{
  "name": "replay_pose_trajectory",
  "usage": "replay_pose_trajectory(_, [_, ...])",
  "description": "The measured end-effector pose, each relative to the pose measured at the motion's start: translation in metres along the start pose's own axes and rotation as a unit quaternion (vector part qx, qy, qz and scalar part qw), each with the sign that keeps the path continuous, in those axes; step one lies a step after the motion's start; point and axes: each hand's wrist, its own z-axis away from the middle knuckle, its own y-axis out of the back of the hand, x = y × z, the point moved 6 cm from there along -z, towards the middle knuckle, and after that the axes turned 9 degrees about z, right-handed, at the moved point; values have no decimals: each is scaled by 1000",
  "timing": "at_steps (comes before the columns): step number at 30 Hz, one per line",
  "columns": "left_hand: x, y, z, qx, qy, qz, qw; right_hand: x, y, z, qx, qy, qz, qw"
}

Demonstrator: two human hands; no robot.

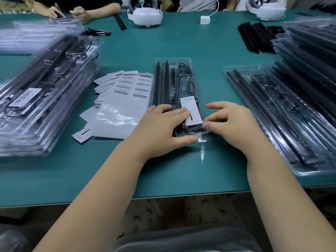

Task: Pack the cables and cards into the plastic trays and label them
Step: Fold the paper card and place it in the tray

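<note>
Card should be seated flat in tray: left hand flat, pressing, unclenched; right hand apparently pinching tray edge, view unclear.

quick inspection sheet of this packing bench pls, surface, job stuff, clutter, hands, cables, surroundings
surface: green table, bare strip along the near edge
job's things: clear plastic tray in the middle, holding black rods, a cable and a white card; barcode label sheets to its left
clutter: loose paper slips and a clear bag by the labels
grips: left hand lies flat on the tray's near end; right hand has fingertips at the tray's right edge
cables: thin black cable coiled in the tray's far end
surroundings: stacked trays left and right; another person's hands across the table
</note>
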Motion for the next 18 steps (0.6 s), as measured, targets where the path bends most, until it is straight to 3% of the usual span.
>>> replay_pose_trajectory(5, [-1,2,0,17,3,11,1000,4,-4,2,-108,5,-69,992])
replay_pose_trajectory(12, [-1,1,1,21,5,14,1000,8,-10,0,26,-74,-124,989])
replay_pose_trajectory(18, [0,1,1,16,10,9,1000,13,-15,-4,20,-111,-127,985])
